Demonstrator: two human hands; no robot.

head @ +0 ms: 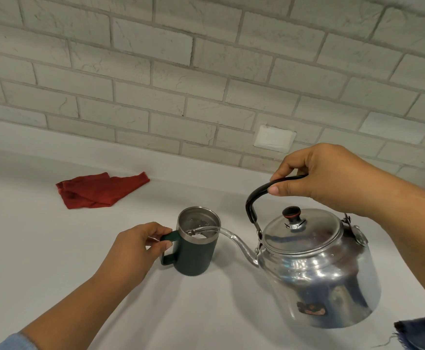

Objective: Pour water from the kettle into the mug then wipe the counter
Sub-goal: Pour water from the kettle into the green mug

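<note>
Mid-pour: you've got the kettle [317,269] tipped w/ water going into the mug [196,242].

Your right hand [332,178] is wrapped around the kettle's black handle [259,195], fingers curled over the top and thumb pressed underneath, kettle lifted off the white counter [54,248] and tilted left so the thin spout [239,245] sits just over the mug's rim. A clear stream [206,229] runs from the spout tip into the steel inside. Lid [303,231] w/ black knob is on. Your left hand [133,251] pinches the dark green mug's handle btw thumb and fingertips; mug stands upright on the counter, center frame, left of the kettle. Red cloth [100,189] lies crumpled further back left near the brick wall [206,72], well apart from both. Dark blue fabric [423,332] pokes in bottom right corner, can't tell what it is.
</note>
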